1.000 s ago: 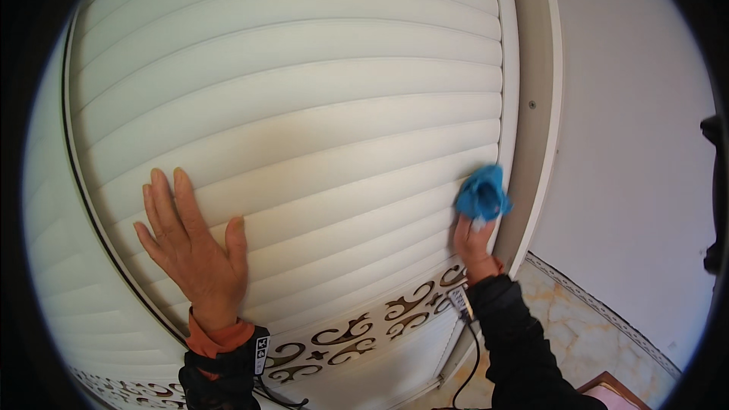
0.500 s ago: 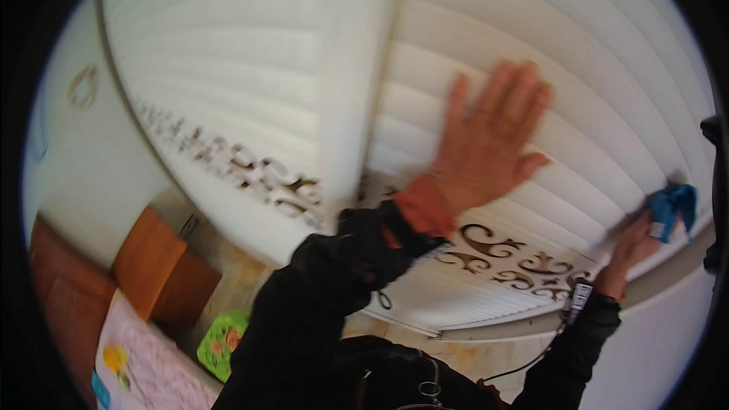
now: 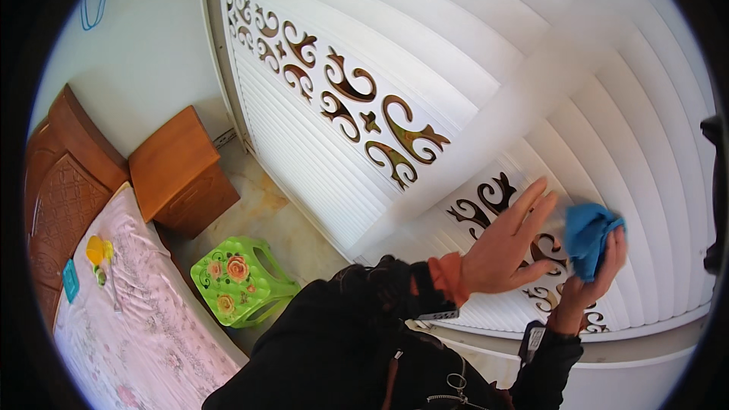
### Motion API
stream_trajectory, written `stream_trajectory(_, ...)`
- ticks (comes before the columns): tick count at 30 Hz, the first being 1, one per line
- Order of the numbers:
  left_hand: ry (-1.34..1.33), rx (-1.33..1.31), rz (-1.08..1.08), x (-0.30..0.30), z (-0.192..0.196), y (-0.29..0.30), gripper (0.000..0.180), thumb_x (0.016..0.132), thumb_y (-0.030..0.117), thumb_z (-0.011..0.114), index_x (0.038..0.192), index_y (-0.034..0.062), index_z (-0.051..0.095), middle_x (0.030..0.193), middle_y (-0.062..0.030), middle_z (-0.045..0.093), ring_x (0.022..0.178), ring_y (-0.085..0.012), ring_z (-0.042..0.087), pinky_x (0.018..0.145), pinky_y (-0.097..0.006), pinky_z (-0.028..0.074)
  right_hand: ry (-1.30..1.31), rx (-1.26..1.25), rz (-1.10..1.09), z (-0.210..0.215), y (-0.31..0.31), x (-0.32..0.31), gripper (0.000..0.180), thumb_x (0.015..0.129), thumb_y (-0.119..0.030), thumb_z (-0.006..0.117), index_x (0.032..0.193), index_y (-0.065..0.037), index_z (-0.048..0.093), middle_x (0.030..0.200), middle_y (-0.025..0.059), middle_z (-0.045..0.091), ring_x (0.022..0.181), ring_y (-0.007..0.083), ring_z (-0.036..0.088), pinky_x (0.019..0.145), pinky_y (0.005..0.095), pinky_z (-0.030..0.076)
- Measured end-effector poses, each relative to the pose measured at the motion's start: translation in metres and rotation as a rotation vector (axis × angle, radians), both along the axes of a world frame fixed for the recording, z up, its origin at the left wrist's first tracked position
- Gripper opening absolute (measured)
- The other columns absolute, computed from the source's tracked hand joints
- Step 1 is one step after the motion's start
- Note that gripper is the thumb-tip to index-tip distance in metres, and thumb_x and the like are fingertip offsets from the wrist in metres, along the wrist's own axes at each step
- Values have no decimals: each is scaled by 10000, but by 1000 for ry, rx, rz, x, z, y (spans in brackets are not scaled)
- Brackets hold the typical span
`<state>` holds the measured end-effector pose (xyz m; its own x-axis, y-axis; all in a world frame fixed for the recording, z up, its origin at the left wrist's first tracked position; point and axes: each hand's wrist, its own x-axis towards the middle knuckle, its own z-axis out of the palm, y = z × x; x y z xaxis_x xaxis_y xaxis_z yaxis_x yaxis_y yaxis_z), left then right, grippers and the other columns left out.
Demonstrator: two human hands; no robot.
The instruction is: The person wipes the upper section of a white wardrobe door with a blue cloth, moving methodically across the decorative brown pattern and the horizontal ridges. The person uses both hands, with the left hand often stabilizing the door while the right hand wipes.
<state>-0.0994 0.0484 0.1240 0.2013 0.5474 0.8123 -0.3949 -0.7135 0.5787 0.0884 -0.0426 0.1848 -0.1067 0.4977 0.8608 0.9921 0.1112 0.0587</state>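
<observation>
A blue cloth (image 3: pixel 586 237) is bunched in my right hand (image 3: pixel 601 269), its fingers bent around the cloth's right side. The cloth lies against or very close to the white slatted door (image 3: pixel 645 182), beside its scroll-shaped cutouts (image 3: pixel 545 249). My left hand (image 3: pixel 497 254) is open and holds nothing, its fingers stretched out toward the cloth. It is in front of the cutouts; whether it touches the panel I cannot tell. Black sleeves cover both arms, with an orange cuff at the left wrist.
A second slatted panel (image 3: pixel 334 38) stands to the left, also with scroll cutouts. On the floor are a green flowered stool (image 3: pixel 247 272) and a brown wooden nightstand (image 3: pixel 175 171). At the lower left is a bed with a pink flowered sheet (image 3: pixel 144 334) and a wooden headboard (image 3: pixel 80 156).
My left hand has come down from the upper slats toward the cutouts. The right hand has moved left with the blue cloth, closer to the left hand. The view has shifted, showing more room at left.
</observation>
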Motion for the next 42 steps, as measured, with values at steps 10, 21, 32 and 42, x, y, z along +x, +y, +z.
stream_trajectory(10,-187,-684,-467,-53,-25,-2,372,1001,69,549,1367,60,483,1214,-32,527,1004,-80,514,861,-258,478,300,-510,450,-44,21,-114,734,753,-52,644,1428,57,378,1351,266,521,1136,393,600,973,458,469)
stream_trajectory(21,-38,152,678,-102,1,110,467,836,45,616,1301,29,580,1493,-251,346,1319,-448,386,1103,-510,324,114,-378,349,-32,51,-142,596,795,19,650,1365,49,479,1376,259,509,951,281,643,862,386,517)
stream_trajectory(32,-118,64,1112,-168,-13,222,418,924,11,508,1340,-33,511,1367,-244,488,1284,-425,443,1072,-476,344,154,-333,307,-36,60,-123,542,804,43,635,1328,64,497,1313,255,555,1096,354,607,949,408,489)
stream_trajectory(42,88,311,761,-94,-13,99,500,802,-97,632,1290,-35,548,1302,-225,540,1220,-398,521,1046,-436,419,286,-51,468,-48,119,-150,670,842,-62,621,1428,90,332,1475,308,348,1360,442,365,1084,489,349)
